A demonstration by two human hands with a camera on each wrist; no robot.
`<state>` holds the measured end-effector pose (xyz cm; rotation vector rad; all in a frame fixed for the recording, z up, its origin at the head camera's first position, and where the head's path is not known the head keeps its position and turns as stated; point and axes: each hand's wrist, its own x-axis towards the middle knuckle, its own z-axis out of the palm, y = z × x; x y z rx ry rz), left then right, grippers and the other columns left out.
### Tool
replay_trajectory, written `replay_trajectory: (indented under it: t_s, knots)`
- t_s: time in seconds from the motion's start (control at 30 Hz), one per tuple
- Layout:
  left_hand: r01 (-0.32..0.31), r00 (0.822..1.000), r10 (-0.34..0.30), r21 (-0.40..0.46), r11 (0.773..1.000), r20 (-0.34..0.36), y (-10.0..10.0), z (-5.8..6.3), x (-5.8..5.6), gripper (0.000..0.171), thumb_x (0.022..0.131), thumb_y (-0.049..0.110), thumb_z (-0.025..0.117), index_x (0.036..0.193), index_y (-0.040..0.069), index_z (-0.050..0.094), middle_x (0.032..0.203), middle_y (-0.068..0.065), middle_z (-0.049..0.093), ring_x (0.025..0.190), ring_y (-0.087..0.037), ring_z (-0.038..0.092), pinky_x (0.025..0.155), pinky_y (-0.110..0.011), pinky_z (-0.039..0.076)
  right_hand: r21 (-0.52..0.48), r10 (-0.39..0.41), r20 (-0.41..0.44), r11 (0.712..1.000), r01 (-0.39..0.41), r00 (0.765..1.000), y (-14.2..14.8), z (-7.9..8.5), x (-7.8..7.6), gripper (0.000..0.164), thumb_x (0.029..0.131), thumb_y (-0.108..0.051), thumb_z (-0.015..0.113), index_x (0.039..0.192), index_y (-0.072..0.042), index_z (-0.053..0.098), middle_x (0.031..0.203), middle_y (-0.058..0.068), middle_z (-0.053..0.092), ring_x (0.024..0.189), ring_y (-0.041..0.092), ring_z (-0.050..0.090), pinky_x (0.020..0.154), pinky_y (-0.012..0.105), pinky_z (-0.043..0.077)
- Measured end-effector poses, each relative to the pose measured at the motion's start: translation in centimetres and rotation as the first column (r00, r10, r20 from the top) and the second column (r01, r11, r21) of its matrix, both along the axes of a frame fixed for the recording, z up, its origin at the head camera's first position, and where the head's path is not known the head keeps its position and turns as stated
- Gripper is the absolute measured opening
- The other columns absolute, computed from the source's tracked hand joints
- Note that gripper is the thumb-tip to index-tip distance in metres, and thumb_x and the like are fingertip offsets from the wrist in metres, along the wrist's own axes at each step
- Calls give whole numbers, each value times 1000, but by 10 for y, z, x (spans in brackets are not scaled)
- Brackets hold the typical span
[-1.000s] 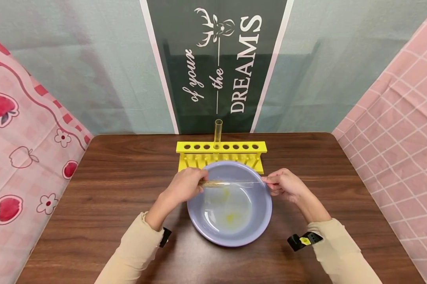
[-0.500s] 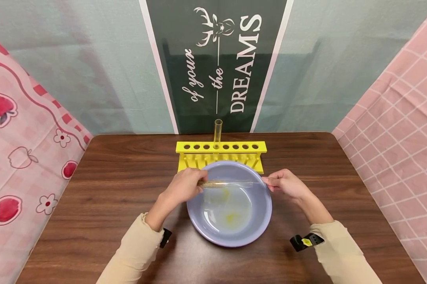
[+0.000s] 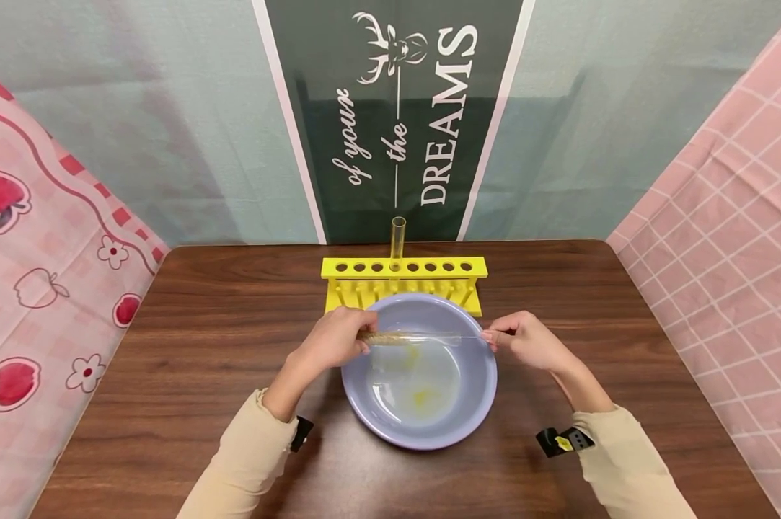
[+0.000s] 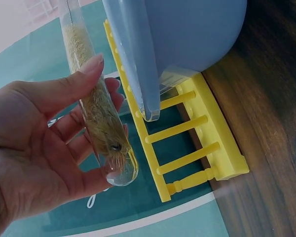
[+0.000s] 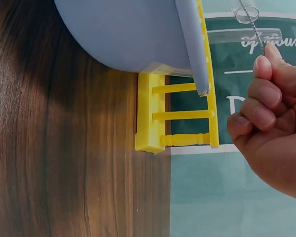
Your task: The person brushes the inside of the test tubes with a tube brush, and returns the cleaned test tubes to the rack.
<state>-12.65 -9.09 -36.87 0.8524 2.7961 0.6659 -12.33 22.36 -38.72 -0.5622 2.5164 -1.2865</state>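
My left hand (image 3: 334, 337) grips a clear glass test tube (image 4: 126, 175) near its rounded end, with the thumb across one side and fingers behind. Inside lies a test tube brush, its tan bristles (image 4: 98, 111) filling the closed end. From the tube's open mouth comes the brush's twisted wire handle (image 5: 255, 30), pinched between thumb and index finger of my right hand (image 3: 526, 342). The tube is held roughly level over the far part of a lavender basin (image 3: 477, 382), which contains shallow, cloudy water with yellow patches.
Behind the basin stands a yellow test tube rack (image 3: 404, 274), partly hidden by the basin's rim. One tube (image 3: 398, 238) stands upright in it. All rest on a brown wooden table (image 3: 234, 303), with fabric backdrops behind and on both sides.
My right hand has shifted slightly right and toward the body, still pinching the wire. My left hand has barely moved, and the basin and rack stay in place.
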Motion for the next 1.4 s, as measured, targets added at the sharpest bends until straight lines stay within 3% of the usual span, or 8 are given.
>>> replay_trajectory:
  t_s: [0.17, 0.37, 0.7, 0.83, 0.93, 1.03, 1.17, 1.4]
  knots:
    - [15, 1000, -15, 4, 1000, 0, -1, 0, 0, 20, 71, 5, 75, 77, 11, 57, 65, 3, 49, 62, -13, 46, 57, -27, 40, 41, -18, -138, 999, 24, 990, -2, -2, 3, 21, 84, -9, 64, 64, -7, 60, 59, -2, 51, 53, 8, 41, 47, 22, 32]
    - [13, 1000, -13, 17, 1000, 16, -2, 0, 0, 20, 72, 5, 75, 78, 11, 58, 65, 4, 48, 63, -13, 46, 58, -27, 40, 35, -9, -290, 999, 20, 957, 0, -6, 4, 19, 82, -4, 65, 64, -9, 60, 59, 1, 52, 54, 6, 41, 46, 22, 33]
    - [24, 1000, -23, 15, 1000, -10, -10, 0, -1, 21, 69, 6, 77, 78, 11, 59, 65, 4, 48, 63, -13, 46, 58, -27, 39, 47, -26, -324, 998, 44, 946, 1, -11, 5, 20, 81, -3, 65, 63, -11, 60, 57, 0, 51, 51, 4, 38, 44, 22, 31]
    - [15, 1000, -15, 11, 1000, 4, -12, 0, 0, 21, 70, 6, 77, 81, 10, 60, 66, 3, 49, 64, -13, 46, 59, -27, 40, 35, -20, -235, 999, 29, 972, 2, -9, 5, 25, 84, -6, 63, 60, -10, 57, 54, -2, 48, 49, 4, 35, 43, 22, 30]
    - [6, 1000, -6, 3, 1000, 8, -13, 0, 1, 20, 70, 6, 77, 81, 10, 61, 67, 3, 49, 65, -13, 46, 60, -28, 40, 11, -22, -102, 1000, 23, 995, 1, -5, 4, 26, 86, -9, 62, 60, -6, 56, 53, -2, 45, 48, 5, 34, 43, 23, 29]
    - [-8, 1000, 8, -6, 1000, 5, -12, 0, 1, 20, 70, 6, 77, 81, 11, 60, 67, 4, 49, 65, -13, 46, 60, -29, 40, -33, -49, 47, 998, 51, 998, 1, -1, 3, 29, 87, -11, 60, 61, 2, 56, 53, 4, 46, 49, 8, 35, 46, 23, 30]
    - [-26, 1000, 26, -11, 1000, -7, -11, 0, 2, 21, 70, 5, 77, 81, 11, 60, 67, 4, 49, 66, -14, 47, 60, -30, 41, -125, -80, 220, 986, 110, 972, 1, 1, 1, 32, 87, -10, 59, 59, 5, 55, 54, 9, 47, 49, 10, 36, 47, 24, 30]
    - [-43, 999, 43, -9, 999, -11, -11, 0, 4, 21, 69, 4, 77, 81, 12, 61, 69, 4, 52, 67, -14, 49, 61, -30, 42, -239, -36, 415, 960, 147, 909, 6, -2, -2, 34, 89, -11, 56, 55, -6, 54, 50, 1, 40, 40, 11, 26, 39, 28, 18]
